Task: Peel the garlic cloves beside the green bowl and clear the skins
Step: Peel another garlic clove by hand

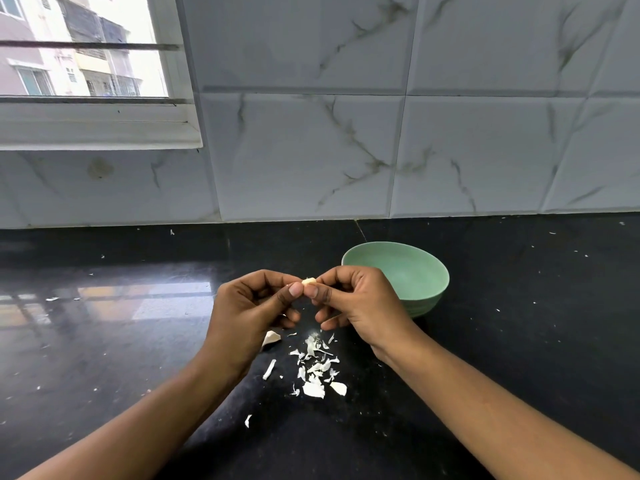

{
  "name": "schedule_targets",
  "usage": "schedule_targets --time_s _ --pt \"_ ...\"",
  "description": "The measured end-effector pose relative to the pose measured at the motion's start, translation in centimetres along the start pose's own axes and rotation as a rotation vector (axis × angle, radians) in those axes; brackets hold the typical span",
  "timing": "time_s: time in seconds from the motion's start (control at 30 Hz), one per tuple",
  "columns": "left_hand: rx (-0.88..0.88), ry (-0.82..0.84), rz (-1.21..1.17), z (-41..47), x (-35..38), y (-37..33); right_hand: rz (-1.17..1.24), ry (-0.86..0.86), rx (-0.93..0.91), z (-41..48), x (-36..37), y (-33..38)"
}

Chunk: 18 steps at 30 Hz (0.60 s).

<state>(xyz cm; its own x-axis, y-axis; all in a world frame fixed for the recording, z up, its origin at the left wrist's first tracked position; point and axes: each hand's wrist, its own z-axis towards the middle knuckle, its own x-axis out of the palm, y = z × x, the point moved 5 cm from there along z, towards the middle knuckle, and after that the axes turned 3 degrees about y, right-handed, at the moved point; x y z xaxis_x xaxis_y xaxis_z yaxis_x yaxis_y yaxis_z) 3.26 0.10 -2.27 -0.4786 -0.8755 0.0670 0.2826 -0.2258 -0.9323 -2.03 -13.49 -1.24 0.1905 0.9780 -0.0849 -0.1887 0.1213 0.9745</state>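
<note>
A small pale garlic clove (308, 281) is held up above the black counter, just left of the green bowl (420, 271). My left hand (256, 306) pinches it from the left between thumb and fingertips, and my right hand (353, 299) pinches it from the right. Most of the clove is hidden by the fingers. Below the hands, a scatter of white garlic skins (317, 368) lies on the counter, with a larger curled piece (271, 338) and a strip (269, 369) to its left. What the bowl holds is partly hidden by my right hand.
The black stone counter (519, 323) runs back to a marble-tiled wall (381, 150). A window (86, 64) sits at the upper left. Tiny white flecks dot the counter, one skin scrap (248, 420) near the front.
</note>
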Motion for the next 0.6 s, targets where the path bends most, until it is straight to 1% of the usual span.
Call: schedule_targets --time_s 0.23,0.37,0.5,0.57,0.6 --pt "0.144 -0.019 0.286 0.0 -0.3 -0.8 0.185 0.158 0.203 -0.4 1.2 -0.7" --pt "0.219 -0.031 0.397 -0.1 -0.4 -1.3 0.252 0.229 0.290 -0.5 1.3 -0.7" --pt "0.332 -0.006 0.528 -0.2 -0.3 -1.9 0.314 0.230 0.387 -0.7 1.1 -0.6" --pt "0.319 -0.032 0.539 0.1 -0.6 -1.8 0.263 0.219 0.388 -0.7 0.7 -0.4" --pt "0.272 -0.058 0.496 0.4 -0.9 -1.5 0.177 0.220 0.357 -0.6 0.4 -0.2"
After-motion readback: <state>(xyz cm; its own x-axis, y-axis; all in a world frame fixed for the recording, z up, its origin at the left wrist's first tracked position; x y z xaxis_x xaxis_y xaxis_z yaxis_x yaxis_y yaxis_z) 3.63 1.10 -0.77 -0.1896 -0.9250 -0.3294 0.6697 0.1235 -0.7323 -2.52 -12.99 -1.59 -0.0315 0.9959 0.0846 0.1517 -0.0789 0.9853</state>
